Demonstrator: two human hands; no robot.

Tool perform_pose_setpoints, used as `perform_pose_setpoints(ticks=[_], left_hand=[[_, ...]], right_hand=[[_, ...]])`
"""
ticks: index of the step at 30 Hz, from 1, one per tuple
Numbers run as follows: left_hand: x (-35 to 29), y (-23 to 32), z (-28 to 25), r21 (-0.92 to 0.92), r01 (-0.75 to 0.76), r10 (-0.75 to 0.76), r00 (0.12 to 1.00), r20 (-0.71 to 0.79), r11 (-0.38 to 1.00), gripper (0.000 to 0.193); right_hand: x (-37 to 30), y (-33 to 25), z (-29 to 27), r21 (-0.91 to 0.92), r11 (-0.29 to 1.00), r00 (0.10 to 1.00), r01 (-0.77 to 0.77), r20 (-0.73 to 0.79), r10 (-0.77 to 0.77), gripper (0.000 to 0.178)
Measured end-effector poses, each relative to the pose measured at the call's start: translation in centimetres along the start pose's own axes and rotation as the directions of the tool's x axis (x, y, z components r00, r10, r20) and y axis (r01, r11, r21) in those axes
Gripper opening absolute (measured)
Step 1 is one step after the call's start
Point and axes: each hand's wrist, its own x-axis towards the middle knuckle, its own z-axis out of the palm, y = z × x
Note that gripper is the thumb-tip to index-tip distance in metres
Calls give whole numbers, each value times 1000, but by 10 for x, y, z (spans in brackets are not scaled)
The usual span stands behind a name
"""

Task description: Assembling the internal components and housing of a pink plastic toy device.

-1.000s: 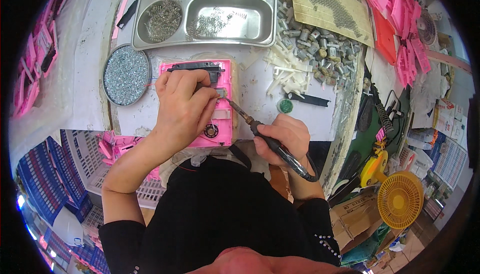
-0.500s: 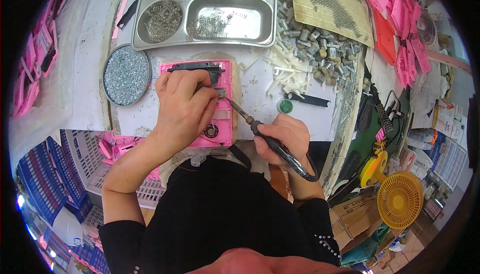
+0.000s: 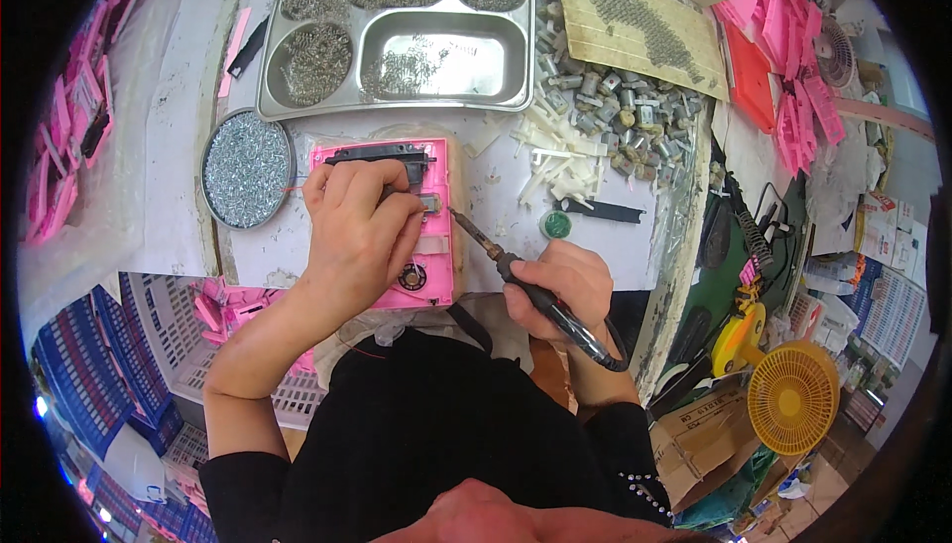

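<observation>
My right hand (image 3: pixel 565 290) is closed around the dark handle of a soldering iron (image 3: pixel 543 300). The iron's thin tip points up and left, at the right edge of a pink plastic housing (image 3: pixel 426 288), close to a small metal motor (image 3: pixel 431 204). Over the housing's left half lies my left hand (image 3: pixel 362 216), its fingers pinched together beside the motor; what they hold is hidden. A thin red wire (image 3: pixel 291 189) sticks out left of those fingers. Above them a black plastic part (image 3: pixel 416 168) sits in the housing, and a round black part (image 3: pixel 413 277) lies lower down.
Behind the housing stands a metal compartment tray (image 3: pixel 397 112) with small springs. A round dish (image 3: pixel 248 171) of tiny metal pieces is at left. Loose motors (image 3: pixel 635 112), white plastic parts (image 3: pixel 565 161), a small green-filled pot (image 3: pixel 555 225) and a black strip (image 3: pixel 605 211) lie at right.
The whole scene sits slightly lower and further left in the picture. Both hands keep nearly the same pose, with the iron's tip still beside the motor.
</observation>
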Motion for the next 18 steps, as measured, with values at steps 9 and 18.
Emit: perform_pose_setpoints(ticks=[9, 18], left_hand=[[0, 1, 1, 11, 5, -5, 1000, -11, 1000, 19], [1, 4, 1, 23, 15, -15, 1000, -11, 1000, 20]], right_hand=[[-1, 4, 4, 21, 1000, 999, 12, -32, -11, 31], [-3, 7, 6, 18, 1000, 999, 12, -43, -11, 32]])
